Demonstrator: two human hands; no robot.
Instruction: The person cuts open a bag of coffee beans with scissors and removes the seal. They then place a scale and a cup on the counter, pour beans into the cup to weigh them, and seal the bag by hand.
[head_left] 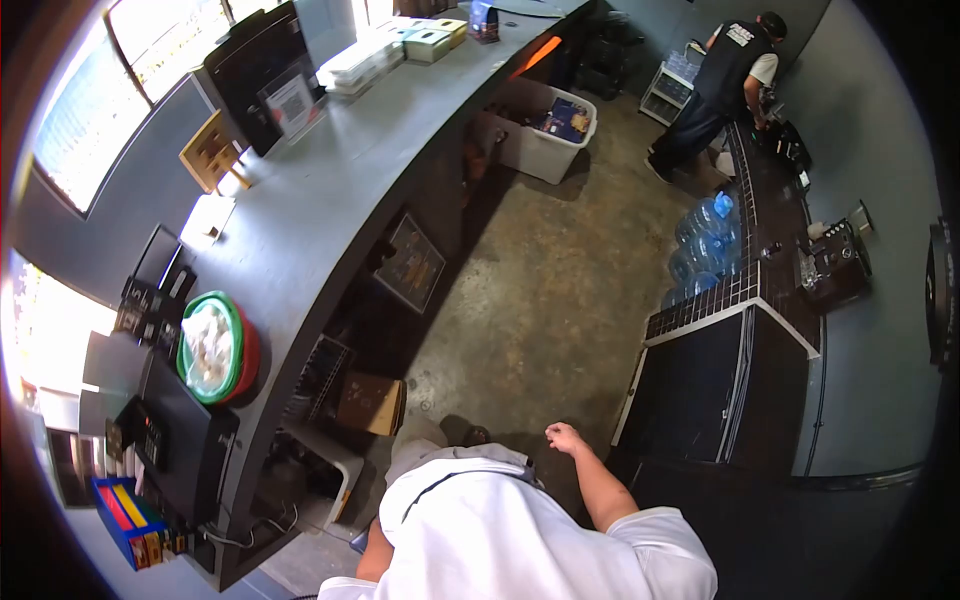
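My right hand (565, 437) hangs in front of me over the concrete floor (540, 290), fingers loosely bent and nothing in it. It is nearest the dark tiled counter (745, 290) on my right and touches nothing. Only part of my left arm (374, 558) shows beside my white shirt, close to the long grey curved counter (330, 190). The left hand itself is hidden.
On the grey counter stand a green and red bowl (232, 385), a black register (170, 430) and a dark machine (255, 75). A cardboard box (368, 402) sits below it, and a white bin (540, 135) farther off. Blue water bottles (705, 240) line the right counter, where another person (725, 85) works.
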